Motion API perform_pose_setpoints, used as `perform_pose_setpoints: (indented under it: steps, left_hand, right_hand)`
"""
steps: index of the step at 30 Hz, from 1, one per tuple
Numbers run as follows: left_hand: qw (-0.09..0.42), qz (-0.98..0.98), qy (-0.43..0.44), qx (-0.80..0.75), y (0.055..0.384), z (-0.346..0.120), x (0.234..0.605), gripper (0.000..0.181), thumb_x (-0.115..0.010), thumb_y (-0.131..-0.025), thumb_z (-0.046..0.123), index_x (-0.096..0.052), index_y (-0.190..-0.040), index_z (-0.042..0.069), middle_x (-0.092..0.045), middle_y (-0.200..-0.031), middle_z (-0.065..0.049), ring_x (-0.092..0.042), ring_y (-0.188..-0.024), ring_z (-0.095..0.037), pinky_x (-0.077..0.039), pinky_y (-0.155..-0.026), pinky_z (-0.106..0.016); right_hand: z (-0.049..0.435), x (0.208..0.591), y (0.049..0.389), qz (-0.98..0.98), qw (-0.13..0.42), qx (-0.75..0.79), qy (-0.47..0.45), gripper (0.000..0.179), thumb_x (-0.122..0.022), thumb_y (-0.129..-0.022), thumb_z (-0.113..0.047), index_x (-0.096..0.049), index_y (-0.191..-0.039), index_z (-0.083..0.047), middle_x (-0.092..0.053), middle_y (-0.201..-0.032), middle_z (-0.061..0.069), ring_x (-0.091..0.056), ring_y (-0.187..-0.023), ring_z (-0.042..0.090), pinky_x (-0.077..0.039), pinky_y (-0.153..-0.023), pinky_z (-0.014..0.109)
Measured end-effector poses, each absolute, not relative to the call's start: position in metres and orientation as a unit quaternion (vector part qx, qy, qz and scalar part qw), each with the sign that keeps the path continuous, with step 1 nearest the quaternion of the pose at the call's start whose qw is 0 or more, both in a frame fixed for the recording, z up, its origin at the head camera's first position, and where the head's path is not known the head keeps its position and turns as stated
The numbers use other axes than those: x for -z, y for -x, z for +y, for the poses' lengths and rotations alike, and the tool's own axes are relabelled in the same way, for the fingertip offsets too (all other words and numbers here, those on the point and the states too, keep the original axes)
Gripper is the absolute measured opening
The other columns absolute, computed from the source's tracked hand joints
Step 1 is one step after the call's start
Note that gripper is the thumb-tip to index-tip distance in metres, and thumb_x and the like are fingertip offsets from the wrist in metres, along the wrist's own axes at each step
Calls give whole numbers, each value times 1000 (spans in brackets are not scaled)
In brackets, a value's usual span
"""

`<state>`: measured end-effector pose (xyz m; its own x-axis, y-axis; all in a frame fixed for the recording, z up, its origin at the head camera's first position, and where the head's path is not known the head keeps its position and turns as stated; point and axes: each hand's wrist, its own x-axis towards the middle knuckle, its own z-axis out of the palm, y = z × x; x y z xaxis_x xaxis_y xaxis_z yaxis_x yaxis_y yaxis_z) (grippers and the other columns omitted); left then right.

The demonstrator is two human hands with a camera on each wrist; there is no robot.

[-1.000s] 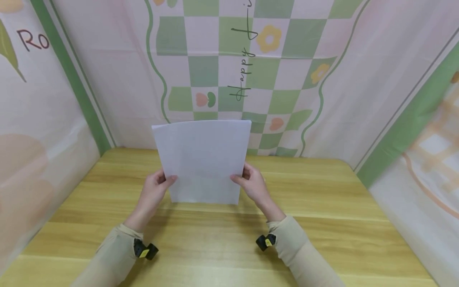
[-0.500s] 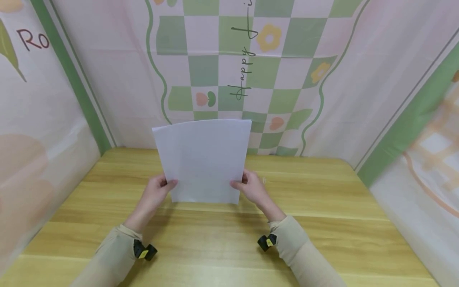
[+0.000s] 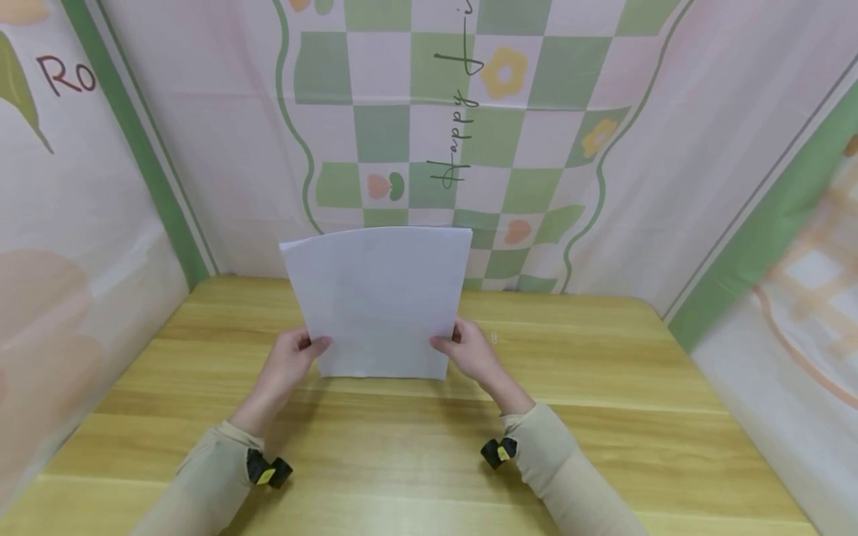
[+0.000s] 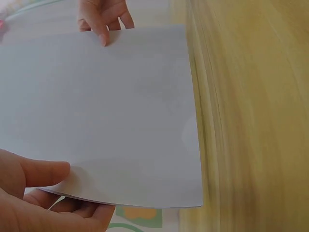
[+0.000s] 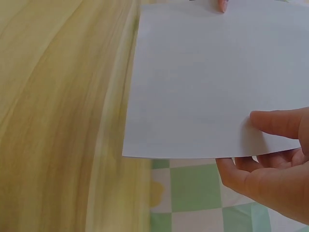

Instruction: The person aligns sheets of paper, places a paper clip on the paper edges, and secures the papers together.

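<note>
Blank white paper point(image 3: 378, 298) stands upright over the table, its top leaning away and its lower edge close to the wood. A thin second layer shows along its side edge in the left wrist view. My left hand point(image 3: 290, 362) grips the left edge low down, thumb on the near face and fingers behind. On the opposite edge my right hand point(image 3: 477, 356) pinches the paper the same way, at about equal height. The right wrist view shows my right thumb point(image 5: 275, 122) flat on the sheet, its other fingers partly hidden behind.
A small pale paper clip point(image 3: 494, 338) lies on the wooden table point(image 3: 402, 454), just right of my right hand. Behind the table hangs a green-and-white checked cloth point(image 3: 442, 134); printed cloth also lines both sides. Each wrist carries a small black camera point(image 3: 268, 469).
Both hands have shifted slightly down along the paper's edges. The paper's top has dipped a little, mostly at its left corner. The paper clip now shows beside the right hand.
</note>
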<state>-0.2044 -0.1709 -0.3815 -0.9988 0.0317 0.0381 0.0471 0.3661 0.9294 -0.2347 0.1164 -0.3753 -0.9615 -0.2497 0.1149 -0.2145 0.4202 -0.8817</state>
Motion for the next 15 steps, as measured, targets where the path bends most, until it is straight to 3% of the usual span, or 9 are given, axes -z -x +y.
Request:
perform_pose_setpoints:
  steps: [7, 15]
  left_hand:
    - [4, -819, 20, 574, 204, -170, 377, 33, -50, -98, 12, -55, -124, -7, -59, -123, -25, -56, -113, -30, -46, -93, -38]
    - [12, -807, 10, 591, 204, -170, 368, 41, -52, -98, 21, -51, -129, -6, -57, -127, -24, -53, -117, -30, -42, -101, -43]
  right_hand:
    - [117, 372, 234, 841, 15, 523, 140, 34, -62, -89, -5, -57, -122, 3, -61, -122, 21, -59, -112, 33, -50, -92, 44]
    - [117, 368, 235, 839, 9, 526, 142, 35, -64, -89, -8, -58, -121, 3, -62, -121, 21, -59, -111, 32, -50, -91, 43]
